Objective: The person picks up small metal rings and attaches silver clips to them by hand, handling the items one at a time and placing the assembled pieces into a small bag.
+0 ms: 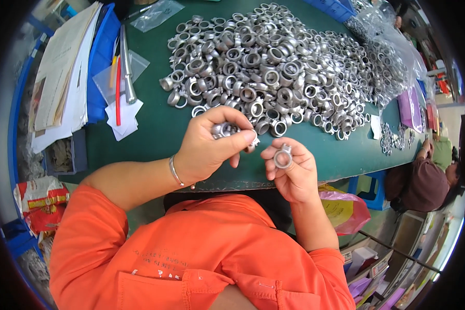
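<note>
Several grey metal rings (223, 130) sit in my left hand (212, 142), whose thumb and fingers are closed around them. One of those rings shows at the fingertips, beside the thumb. My right hand (294, 173) pinches a single metal ring (282, 158) with a small lug on its rim, held upright near the table's front edge. The two hands are a short way apart. Beyond them a large heap of similar metal rings (272, 77) covers much of the green table (139, 150).
At the left stand a blue bin (99, 67) and stacked papers (62, 67), with a red stick (118, 93) and a metal rod (126, 67) beside them. Clear plastic bags (398, 57) lie at the far right. Another person (423, 181) sits at the right by a blue stool (369, 191).
</note>
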Demonstrator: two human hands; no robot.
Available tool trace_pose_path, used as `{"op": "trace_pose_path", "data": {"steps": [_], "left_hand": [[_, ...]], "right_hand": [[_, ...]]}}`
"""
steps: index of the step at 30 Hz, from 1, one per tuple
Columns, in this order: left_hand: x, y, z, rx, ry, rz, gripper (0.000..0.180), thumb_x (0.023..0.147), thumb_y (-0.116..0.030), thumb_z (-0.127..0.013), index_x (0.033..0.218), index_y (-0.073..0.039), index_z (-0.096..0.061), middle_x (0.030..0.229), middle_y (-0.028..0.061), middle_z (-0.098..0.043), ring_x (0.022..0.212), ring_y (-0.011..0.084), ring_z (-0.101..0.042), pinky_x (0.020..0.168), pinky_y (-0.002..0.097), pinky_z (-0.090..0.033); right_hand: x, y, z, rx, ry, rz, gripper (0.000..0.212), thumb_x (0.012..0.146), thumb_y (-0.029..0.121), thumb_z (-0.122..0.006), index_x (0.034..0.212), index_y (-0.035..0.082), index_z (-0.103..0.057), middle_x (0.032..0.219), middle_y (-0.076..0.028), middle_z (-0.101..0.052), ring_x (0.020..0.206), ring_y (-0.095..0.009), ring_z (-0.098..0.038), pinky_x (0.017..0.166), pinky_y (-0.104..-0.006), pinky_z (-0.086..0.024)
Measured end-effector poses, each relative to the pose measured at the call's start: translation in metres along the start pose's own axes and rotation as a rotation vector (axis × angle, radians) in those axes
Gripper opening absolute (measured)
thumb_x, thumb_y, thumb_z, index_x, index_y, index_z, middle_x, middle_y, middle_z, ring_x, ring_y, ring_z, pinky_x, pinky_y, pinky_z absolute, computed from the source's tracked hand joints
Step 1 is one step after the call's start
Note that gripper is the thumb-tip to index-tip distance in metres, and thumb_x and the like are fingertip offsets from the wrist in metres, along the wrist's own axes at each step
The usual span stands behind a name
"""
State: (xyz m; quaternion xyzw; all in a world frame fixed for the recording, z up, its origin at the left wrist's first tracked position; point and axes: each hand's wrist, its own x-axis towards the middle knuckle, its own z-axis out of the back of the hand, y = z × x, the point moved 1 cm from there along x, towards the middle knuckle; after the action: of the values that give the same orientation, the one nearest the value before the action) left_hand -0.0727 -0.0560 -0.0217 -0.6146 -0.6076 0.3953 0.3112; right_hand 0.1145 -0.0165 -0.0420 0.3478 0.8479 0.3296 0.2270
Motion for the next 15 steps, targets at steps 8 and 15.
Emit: {"op": "trace_pose_path", "data": {"steps": [8,15], "left_hand": [[0.011,-0.005,-0.063,1.262,0.393,-0.775,0.028,0.066,-0.014,-0.071,0.091,-0.007,-0.059,0.094,0.009,-0.056,0.09,0.0264,-0.054,0.087,0.0464,-0.038],[0.021,-0.008,-0.08,1.051,0.334,-0.861,0.023,0.069,-0.005,-0.068,0.09,-0.003,-0.061,0.094,0.011,-0.059,0.089,0.0263,-0.057,0.083,0.0341,-0.044]], "right_hand": [[0.0,-0.001,-0.016,0.697,-0.003,-0.144,0.038,0.092,0.034,-0.036,0.118,0.009,-0.049,0.111,-0.007,-0.054,0.103,-0.021,-0.052,0.088,-0.0351,-0.043],[-0.077,0.043,0.048,0.657,-0.204,0.148,0.022,0.083,0.022,-0.052,0.102,0.012,-0.058,0.096,-0.012,-0.055,0.061,-0.016,-0.044,0.042,-0.0217,-0.035]]}}
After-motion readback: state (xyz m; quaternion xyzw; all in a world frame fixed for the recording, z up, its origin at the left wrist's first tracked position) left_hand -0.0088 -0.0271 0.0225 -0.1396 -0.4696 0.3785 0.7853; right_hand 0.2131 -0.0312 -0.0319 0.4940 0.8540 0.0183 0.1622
